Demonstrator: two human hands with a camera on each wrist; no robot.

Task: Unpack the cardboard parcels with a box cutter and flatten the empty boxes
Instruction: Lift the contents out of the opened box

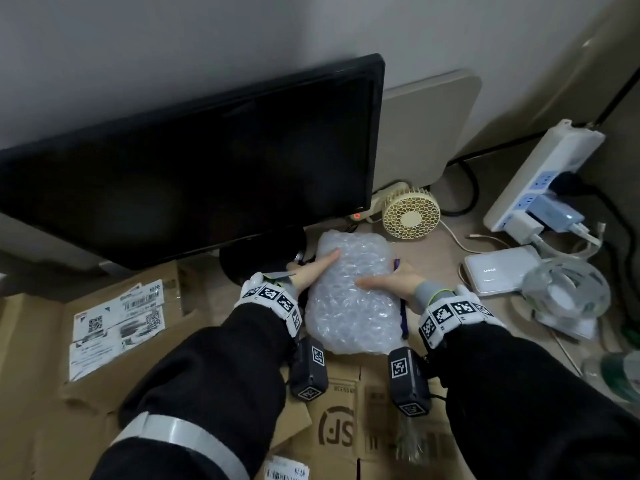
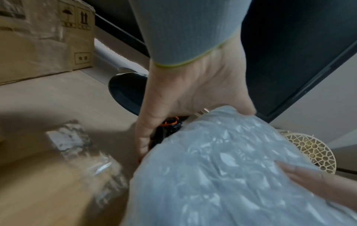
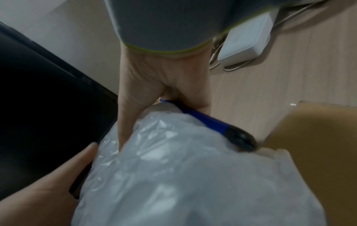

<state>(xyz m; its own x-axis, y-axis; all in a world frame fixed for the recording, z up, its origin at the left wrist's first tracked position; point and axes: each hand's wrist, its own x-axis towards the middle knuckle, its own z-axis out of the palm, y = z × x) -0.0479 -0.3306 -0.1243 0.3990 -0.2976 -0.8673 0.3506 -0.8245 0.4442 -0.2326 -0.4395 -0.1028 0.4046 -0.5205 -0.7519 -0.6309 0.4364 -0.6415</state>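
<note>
A bubble-wrapped bundle (image 1: pixel 349 292) (image 2: pixel 222 175) (image 3: pixel 173 175) is held between both hands just above the desk, in front of the monitor. My left hand (image 1: pixel 311 268) (image 2: pixel 183 94) grips its left side, thumb on top and fingers curled beneath. My right hand (image 1: pixel 391 282) (image 3: pixel 154 85) holds the right side with its thumb across the top. A blue box cutter (image 1: pixel 403 317) (image 3: pixel 208 120) is tucked in that hand's curled fingers, lying along the bundle's edge. Cardboard (image 1: pixel 339 420) printed with a logo lies flat under my forearms.
A cardboard box (image 1: pixel 117 317) with shipping labels sits at the left. The black monitor (image 1: pixel 194 161) stands close behind the bundle. To the right are a small fan (image 1: pixel 410 213), a power strip (image 1: pixel 540 178) with cables, a white device (image 1: pixel 498 271) and clear plastic packaging (image 1: pixel 568 289).
</note>
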